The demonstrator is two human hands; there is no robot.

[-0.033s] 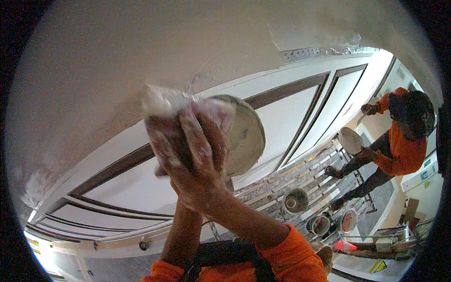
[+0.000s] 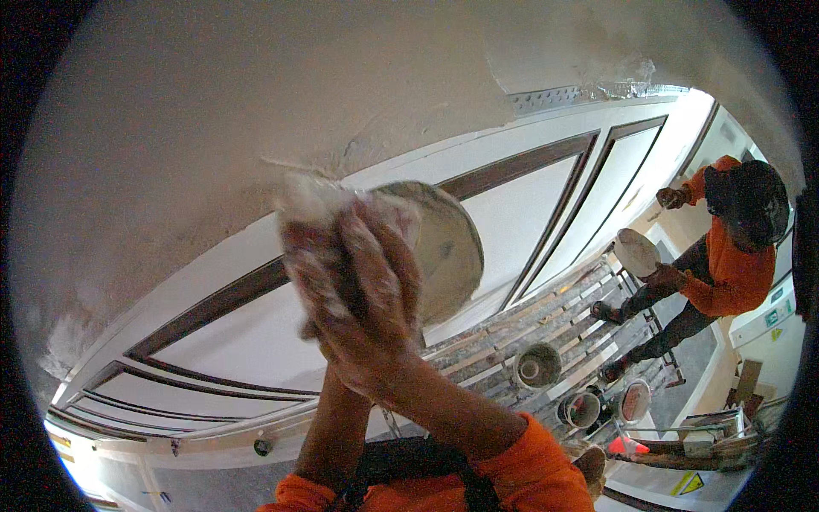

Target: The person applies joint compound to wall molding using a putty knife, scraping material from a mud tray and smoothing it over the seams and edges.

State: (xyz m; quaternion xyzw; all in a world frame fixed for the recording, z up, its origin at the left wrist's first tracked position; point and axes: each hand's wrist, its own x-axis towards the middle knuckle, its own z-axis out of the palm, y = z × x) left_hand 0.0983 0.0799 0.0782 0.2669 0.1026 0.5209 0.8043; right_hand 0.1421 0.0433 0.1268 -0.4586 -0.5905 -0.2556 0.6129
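Observation:
My right hand (image 2: 367,316), smeared white with plaster, is raised in front with its fingers wrapped round a pale, wet-looking, plaster-smeared thing (image 2: 311,198). Its kind is blurred, and its upper edge is close to the beige plastered surface (image 2: 213,119) overhead. Behind the right wrist rises my left forearm (image 2: 335,418); the left hand is mostly covered by the right, so its fingers do not show clearly. A round bowl or pan (image 2: 448,247), coated with grey-beige plaster, appears right beside my hands. What supports it is hidden.
White panels with dark brown trim (image 2: 546,183) run below the plastered surface. On the slatted floor (image 2: 478,350) stand several buckets (image 2: 537,365). At right, a person in an orange top (image 2: 738,264) holds a round bowl (image 2: 637,253). A perforated metal strip (image 2: 554,98) edges the plaster.
My hands and the pale thing have shifted slightly down and to the right. The round bowl beside them has dropped a little. The other person has barely moved.

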